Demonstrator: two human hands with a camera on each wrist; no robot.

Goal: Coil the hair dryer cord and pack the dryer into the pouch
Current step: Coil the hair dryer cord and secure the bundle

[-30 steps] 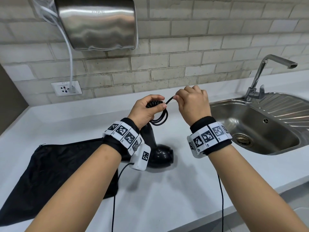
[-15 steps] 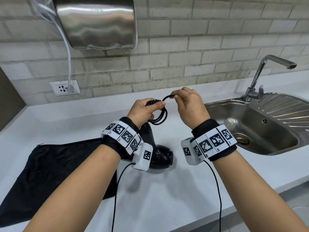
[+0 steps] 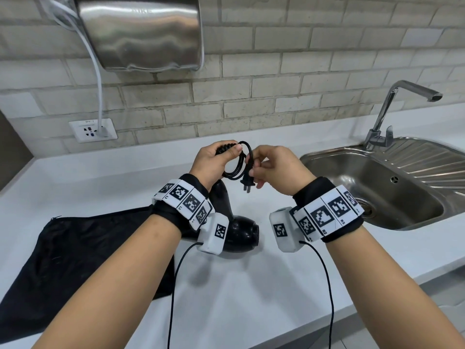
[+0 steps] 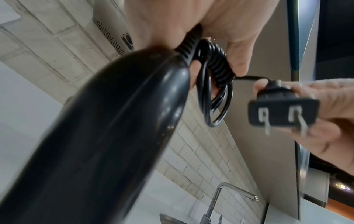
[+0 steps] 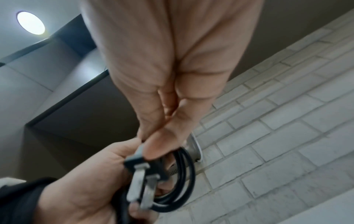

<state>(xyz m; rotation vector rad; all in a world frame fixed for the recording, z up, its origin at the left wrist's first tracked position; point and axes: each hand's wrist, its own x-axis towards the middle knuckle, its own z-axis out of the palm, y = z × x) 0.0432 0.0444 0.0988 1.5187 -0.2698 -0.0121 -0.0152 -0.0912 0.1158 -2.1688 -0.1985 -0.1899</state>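
Note:
The black hair dryer (image 3: 239, 233) stands on its barrel end on the white counter, handle up. My left hand (image 3: 217, 162) grips the top of the handle together with the coiled black cord (image 3: 237, 163). In the left wrist view the dryer handle (image 4: 107, 128) fills the frame with the cord loops (image 4: 214, 91) under my thumb. My right hand (image 3: 274, 170) pinches the two-pin plug (image 3: 247, 180) at the cord's end, prongs pointing down, right beside the coil. The plug (image 4: 281, 112) and plug (image 5: 141, 171) show close up. The black pouch (image 3: 83, 260) lies flat on the counter at the left.
A steel sink (image 3: 372, 187) with a tap (image 3: 402, 96) sits to the right. On the brick wall hang a steel hand dryer (image 3: 143, 34) and a socket (image 3: 93, 131) with a white cable. The counter's front edge runs below my forearms.
My right hand has slid along the cord to its end and now holds the plug, lowered beside the coil. The left hand keeps its grip on handle and loops.

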